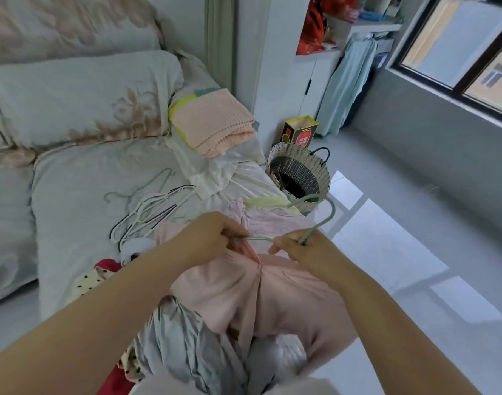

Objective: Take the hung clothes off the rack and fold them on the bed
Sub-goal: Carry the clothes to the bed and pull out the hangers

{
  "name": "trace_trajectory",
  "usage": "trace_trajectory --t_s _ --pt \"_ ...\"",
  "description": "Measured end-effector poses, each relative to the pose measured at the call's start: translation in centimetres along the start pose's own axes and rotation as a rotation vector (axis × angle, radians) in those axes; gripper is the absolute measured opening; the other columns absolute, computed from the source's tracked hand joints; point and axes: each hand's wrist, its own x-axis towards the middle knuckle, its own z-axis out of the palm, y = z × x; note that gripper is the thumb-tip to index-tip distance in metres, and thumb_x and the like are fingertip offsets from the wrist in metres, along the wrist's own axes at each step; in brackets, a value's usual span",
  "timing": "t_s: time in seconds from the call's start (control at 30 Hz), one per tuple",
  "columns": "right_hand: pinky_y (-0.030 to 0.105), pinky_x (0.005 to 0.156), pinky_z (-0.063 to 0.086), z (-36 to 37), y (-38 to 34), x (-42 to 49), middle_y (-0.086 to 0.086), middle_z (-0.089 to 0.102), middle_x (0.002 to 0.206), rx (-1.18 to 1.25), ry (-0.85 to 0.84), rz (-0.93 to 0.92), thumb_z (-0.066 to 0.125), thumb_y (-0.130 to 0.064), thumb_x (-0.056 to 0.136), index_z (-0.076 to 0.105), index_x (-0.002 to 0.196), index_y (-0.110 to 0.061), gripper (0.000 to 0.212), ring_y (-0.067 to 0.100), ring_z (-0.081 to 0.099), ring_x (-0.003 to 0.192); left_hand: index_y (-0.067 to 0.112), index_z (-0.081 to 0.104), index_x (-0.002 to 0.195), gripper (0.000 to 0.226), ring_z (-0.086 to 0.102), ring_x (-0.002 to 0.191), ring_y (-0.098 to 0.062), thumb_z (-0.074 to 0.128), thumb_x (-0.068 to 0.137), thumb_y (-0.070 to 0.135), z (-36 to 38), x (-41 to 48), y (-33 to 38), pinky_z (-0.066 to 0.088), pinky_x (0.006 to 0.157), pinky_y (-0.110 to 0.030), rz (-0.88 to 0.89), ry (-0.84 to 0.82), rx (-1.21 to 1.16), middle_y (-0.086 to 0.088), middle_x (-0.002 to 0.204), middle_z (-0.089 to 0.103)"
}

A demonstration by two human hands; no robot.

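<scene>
Left hand (212, 235): fingers curled, pinching pink garment (272, 295) at end of green hanger (256, 238). Right hand (303, 249): fingers closed round hanger neck, hook up toward wicker basket (299, 178). Garment lies atop clothes heap on bed (73, 195), near loose hangers (147, 212).
</scene>
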Motion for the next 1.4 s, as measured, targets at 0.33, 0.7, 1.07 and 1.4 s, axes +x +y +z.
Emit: trace_trajectory --t_s 0.33,0.7,1.07,1.4 --pt "0.015 0.046 0.024 -3.4 3.2 -2.5 -0.008 0.030 0.047 0.056 0.057 -0.069 0.055 -0.033 0.093 0.075 0.076 -0.031 0.026 0.010 0.028 0.047 0.015 0.058 0.090 0.030 0.051 0.068 -0.014 0.047 0.074 -0.009 -2.6 0.6 -2.6 0.035 0.055 -0.020 -0.094 0.594 -0.051 -0.002 0.075 0.060" --pt "0.014 0.041 0.028 -7.2 4.2 -3.2 -0.003 0.022 0.054 0.913 0.204 -0.124 0.055 -0.031 0.075 0.067 0.058 -0.017 0.025 0.005 0.026 0.040 0.014 0.064 0.096 0.054 0.041 0.038 -0.006 0.024 0.078 -0.019 -0.9 -0.5 -3.5 0.033 0.038 -0.013 -0.341 0.090 -0.595 -0.005 0.057 0.048" --pt "0.016 0.046 0.027 -4.0 0.6 0.7 -0.003 0.034 0.060 0.962 0.081 -0.098 0.046 -0.010 0.092 0.069 0.094 -0.010 0.023 0.007 0.028 0.048 0.007 0.054 0.110 0.032 0.049 0.051 -0.013 0.034 0.088 -0.005 2.0 -2.1 -8.3 0.035 0.040 -0.017 -0.596 0.071 -0.351 -0.008 0.069 0.063" --pt "0.018 0.047 0.041 3.1 4.5 9.9 0.003 0.058 0.073 0.195 -0.157 0.211 0.049 -0.021 0.098 0.059 0.116 -0.006 0.026 0.010 0.045 0.049 0.015 0.049 0.120 0.030 0.046 0.069 -0.014 0.052 0.090 0.020 1.6 -3.4 -13.7 0.033 0.052 -0.023 -0.748 0.101 -0.373 -0.002 0.087 0.051"
